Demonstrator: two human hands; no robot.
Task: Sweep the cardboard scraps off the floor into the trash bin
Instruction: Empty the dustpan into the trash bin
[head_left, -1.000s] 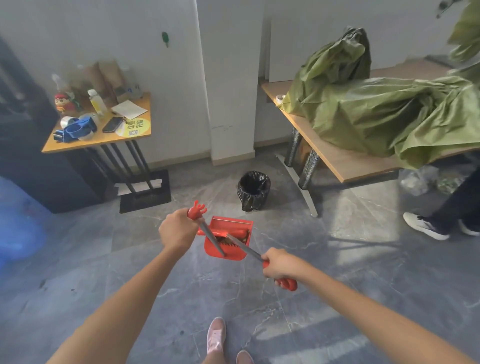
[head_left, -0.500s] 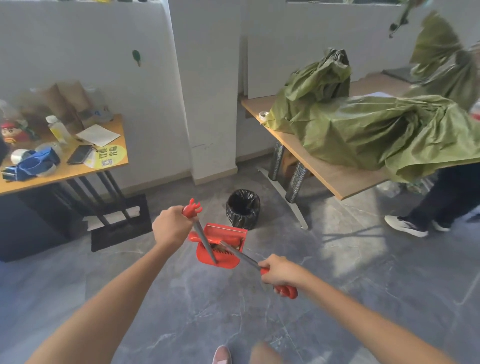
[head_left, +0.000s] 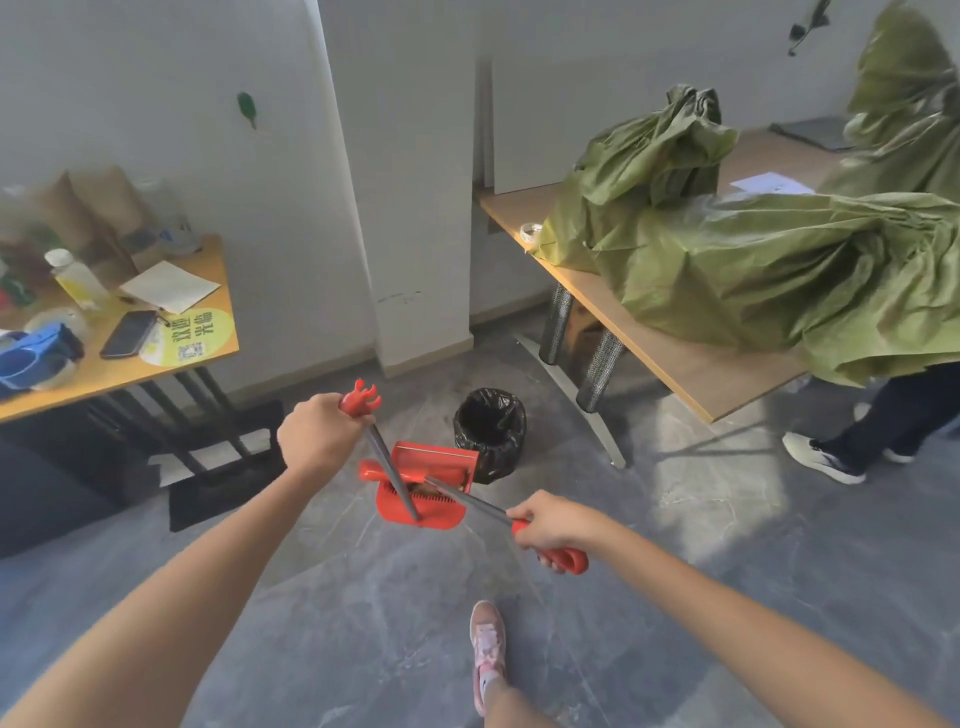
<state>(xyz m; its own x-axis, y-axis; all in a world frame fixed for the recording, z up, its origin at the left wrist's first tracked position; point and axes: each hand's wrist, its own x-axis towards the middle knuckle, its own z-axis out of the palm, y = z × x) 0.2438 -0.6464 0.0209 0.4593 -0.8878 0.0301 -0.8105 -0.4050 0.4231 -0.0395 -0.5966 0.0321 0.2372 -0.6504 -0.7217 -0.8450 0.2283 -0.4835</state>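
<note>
My left hand grips the red top of a grey pole that runs down to a red dustpan. My right hand grips the red handle of a second grey pole, whose red broom head lies across the dustpan's mouth. Brown scraps show inside the pan, partly hidden by the poles. A small trash bin lined with a black bag stands on the floor just beyond the pan, to its right.
A cluttered wooden table stands at left, a black mat under it. A table heaped with green fabric is at right, a person's legs and shoes beside it. A white pillar rises behind the bin.
The bin, tables and pillar have grown larger as I stepped toward them. Dustpan and broom stay together in both hands, now closer to the bin.
</note>
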